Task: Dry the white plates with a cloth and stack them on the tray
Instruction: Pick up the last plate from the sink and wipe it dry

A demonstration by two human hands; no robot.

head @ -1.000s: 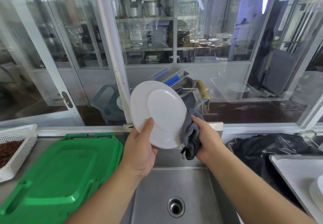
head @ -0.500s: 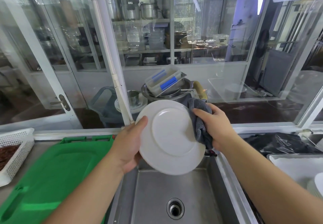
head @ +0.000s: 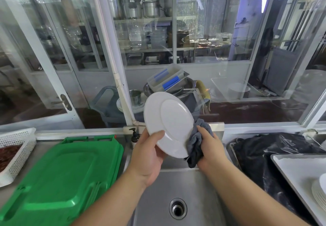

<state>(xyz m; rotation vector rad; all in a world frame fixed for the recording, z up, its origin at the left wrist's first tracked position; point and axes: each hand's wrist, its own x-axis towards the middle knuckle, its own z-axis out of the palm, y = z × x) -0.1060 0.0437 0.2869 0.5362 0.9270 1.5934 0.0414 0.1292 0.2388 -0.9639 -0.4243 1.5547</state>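
Observation:
Above the steel sink point(head: 178, 187) I hold a white plate point(head: 169, 123) tilted upright, its underside facing me. My left hand point(head: 148, 155) grips its lower left rim, thumb on the underside. My right hand point(head: 210, 148) holds a bunched grey cloth point(head: 195, 144) against the plate's lower right edge. A white tray point(head: 296, 169) at the far right carries a stack of white plates point(head: 319, 192), cut off by the frame's edge.
Stacked green plastic lids point(head: 60, 176) cover the counter to the left, beside a white perforated basket point(head: 15, 153). A black plastic bag point(head: 261, 157) lies between sink and tray. A soap pump bottle point(head: 135, 136) stands behind the sink, below the glass partition.
The plate has swung from facing me flat to tilting up and left. My right hand with the cloth has slid from the plate's upper right edge down to its lower right edge.

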